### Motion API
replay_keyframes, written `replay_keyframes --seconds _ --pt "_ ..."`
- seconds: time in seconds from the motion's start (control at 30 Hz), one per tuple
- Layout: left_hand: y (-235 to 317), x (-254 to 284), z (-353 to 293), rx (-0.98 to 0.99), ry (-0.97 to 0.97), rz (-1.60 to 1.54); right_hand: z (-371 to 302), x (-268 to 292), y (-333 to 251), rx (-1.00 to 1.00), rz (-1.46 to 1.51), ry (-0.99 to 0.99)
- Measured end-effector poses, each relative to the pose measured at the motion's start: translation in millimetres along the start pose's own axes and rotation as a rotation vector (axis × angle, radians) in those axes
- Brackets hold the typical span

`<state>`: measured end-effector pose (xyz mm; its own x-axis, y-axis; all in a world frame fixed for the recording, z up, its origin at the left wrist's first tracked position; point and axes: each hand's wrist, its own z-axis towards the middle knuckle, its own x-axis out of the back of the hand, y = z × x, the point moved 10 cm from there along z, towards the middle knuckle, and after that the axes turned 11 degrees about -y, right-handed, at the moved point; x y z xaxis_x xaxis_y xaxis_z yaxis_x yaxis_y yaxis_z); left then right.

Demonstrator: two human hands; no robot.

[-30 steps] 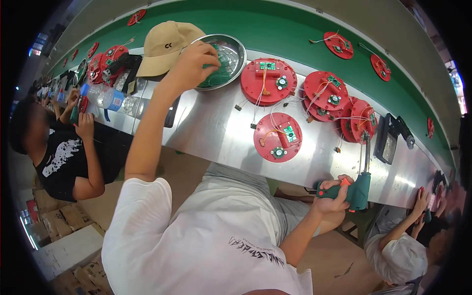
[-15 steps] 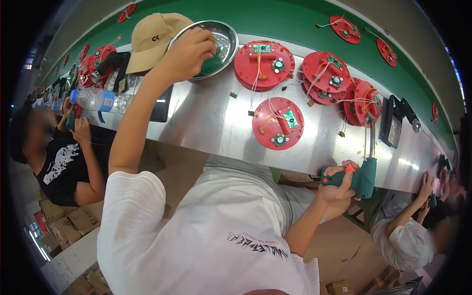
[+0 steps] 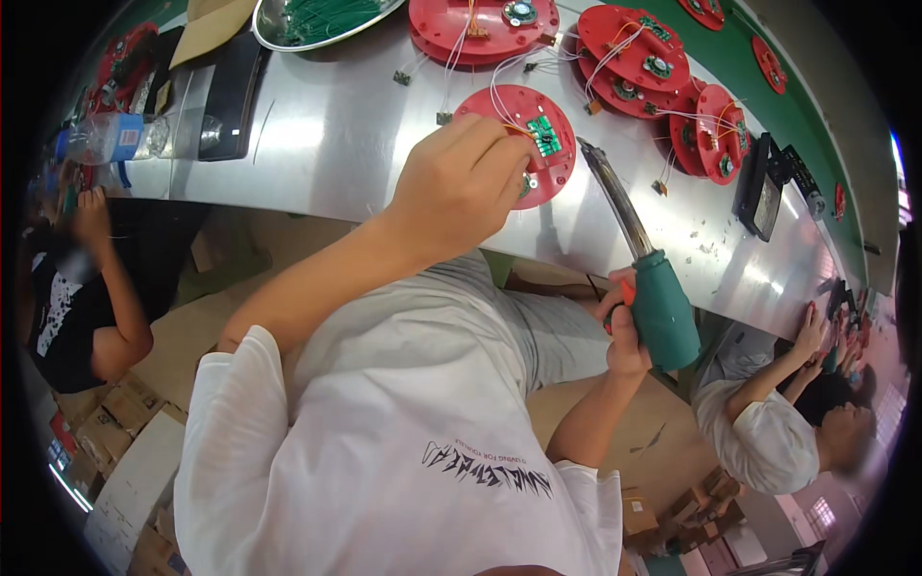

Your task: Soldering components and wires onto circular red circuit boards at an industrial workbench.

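My left hand [image 3: 459,184] is closed in a pinch over a round red plate [image 3: 549,195] on the metal bench. Its fingertips are beside a small green circuit board [image 3: 545,136] on that plate; whatever they pinch is hidden. My right hand [image 3: 624,331] is wrapped round the grip of a green soldering gun [image 3: 665,312] with an orange trigger. The gun's long metal tip points up toward the plate's right edge, close to the board. Thin white wires run from the plate to a small connector piece [image 3: 444,118] on the bench.
Stacked red plates [image 3: 629,58] with boards and wires lie at the back. A metal bowl [image 3: 257,27] of green wires stands back left, near a tan cap [image 3: 206,29] and a plastic bottle [image 3: 96,139]. A black tray [image 3: 762,187] lies right. Co-workers sit on both sides.
My left hand has come out of the bowl and moved right, down to the near red plate. My right hand has brought the soldering gun left, its tip now by that plate.
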<state>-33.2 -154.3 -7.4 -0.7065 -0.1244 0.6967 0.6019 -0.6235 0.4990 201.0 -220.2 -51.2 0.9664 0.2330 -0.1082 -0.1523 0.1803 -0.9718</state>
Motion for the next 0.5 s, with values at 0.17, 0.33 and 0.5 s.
replay_keyframes --seconds 0.17,0.33,0.5 --pt "-6 -6 -7 0.060 0.131 0.170 -1 7 10 -0.089 -0.190 -0.029" --pt "-4 -8 -11 0.045 0.159 0.198 -3 17 26 -0.132 -0.123 -0.031" --pt "-6 -13 -14 0.035 0.172 0.226 5 7 23 -0.094 -0.145 -0.067"
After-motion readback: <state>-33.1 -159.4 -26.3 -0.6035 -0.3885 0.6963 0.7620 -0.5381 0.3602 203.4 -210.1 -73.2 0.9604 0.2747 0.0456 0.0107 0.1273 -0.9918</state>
